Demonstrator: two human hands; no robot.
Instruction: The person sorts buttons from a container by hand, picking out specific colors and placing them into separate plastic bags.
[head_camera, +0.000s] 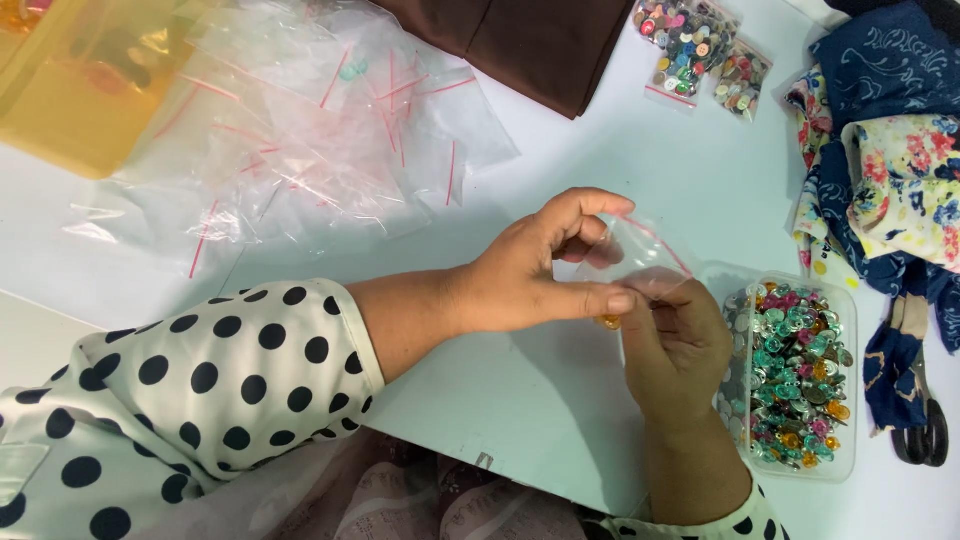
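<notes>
White worktop (620, 160) fills the view, carrying sorting materials from one edge to the other. At far left, a translucent yellow plastic container (70, 90) is sitting at the corner, and beside it a loose heap of empty clear zip bags with red seal strips (300, 130) is lying spread out. A folded brown cloth (520, 40) is resting at the top centre. Below, the left hand (540, 270), emerging from a white sleeve with black polka dots (200, 380), is pinching the mouth of a small clear zip bag with a red strip (645, 255) between thumb and forefinger, its fingers closed on the film. Just to the right, the right hand (680, 345) is gripping the same bag from beneath, fingers curled shut on its lower part; a small orange bead (610, 322) is showing at the fingertips, though whether it is inside the bag or outside cannot be told. Touching the right hand's far side, a clear rectangular plastic tub of green, pink and gold sequins (800, 375) is standing open. Two filled bags of mixed coloured buttons (700, 50) are lying at the top, and floral blue fabric pieces (890, 130) with black-handled scissors (925, 420) are occupying the right edge.

Judged step: filling the held bag from the tub. The next move would call for keeping the mouth spread while feeding pieces in.
</notes>
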